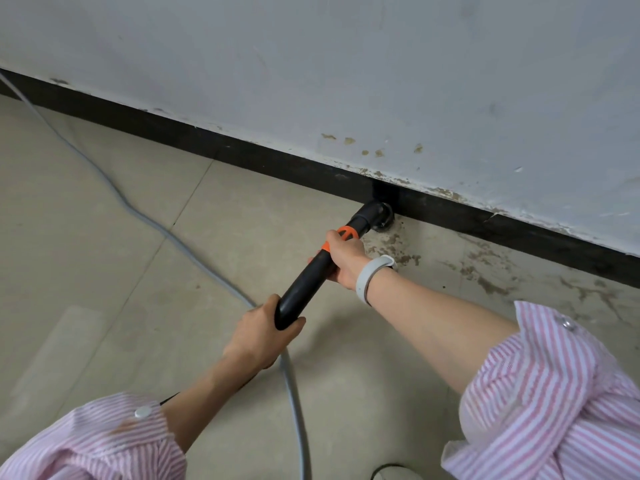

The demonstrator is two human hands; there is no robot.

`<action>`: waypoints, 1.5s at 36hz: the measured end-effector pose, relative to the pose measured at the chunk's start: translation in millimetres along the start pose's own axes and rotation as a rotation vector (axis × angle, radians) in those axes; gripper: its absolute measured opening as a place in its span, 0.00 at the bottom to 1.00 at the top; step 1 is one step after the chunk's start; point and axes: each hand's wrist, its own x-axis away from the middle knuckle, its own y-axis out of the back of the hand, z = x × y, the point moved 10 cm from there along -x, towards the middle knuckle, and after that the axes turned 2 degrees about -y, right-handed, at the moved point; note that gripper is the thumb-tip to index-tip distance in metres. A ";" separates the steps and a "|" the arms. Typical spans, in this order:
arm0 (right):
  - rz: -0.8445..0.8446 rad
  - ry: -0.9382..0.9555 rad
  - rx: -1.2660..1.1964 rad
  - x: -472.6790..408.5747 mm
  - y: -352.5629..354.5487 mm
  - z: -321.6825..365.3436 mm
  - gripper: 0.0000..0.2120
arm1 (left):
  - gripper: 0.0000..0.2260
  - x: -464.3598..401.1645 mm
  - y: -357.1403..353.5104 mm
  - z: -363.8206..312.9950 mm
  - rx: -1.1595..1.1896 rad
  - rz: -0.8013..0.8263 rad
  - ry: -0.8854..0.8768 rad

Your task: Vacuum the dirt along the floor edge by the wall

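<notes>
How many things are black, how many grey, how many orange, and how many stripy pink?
Black: 2, the vacuum wand and the skirting board.
Grey: 1, the hose.
Orange: 1, the collar on the wand.
Stripy pink: 2, the left sleeve and the right sleeve.
Total: 6.

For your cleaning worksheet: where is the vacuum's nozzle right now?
In the head view the nozzle sits right of centre on the floor, against the black baseboard, with the dirt patch just to its right.
</notes>
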 end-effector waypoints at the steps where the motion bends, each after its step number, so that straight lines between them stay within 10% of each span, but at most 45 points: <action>1: -0.009 0.004 -0.002 -0.7 -1.0 -0.5 0.11 | 0.13 -0.4 0.5 1.4 -0.001 -0.003 -0.003; 9: 0.022 0.025 0.054 0.4 -47.5 1.2 0.23 | 0.13 -4.2 19.4 29.8 0.053 -0.084 0.060; 40: -0.022 -0.093 -0.402 28.6 61.3 -34.2 0.17 | 0.19 -1.5 -47.8 -31.5 -0.217 0.122 -0.189; 54: 0.163 -0.031 -0.339 57.9 -40.5 -34.6 0.06 | 0.10 18.5 13.7 27.8 -0.047 0.112 -0.100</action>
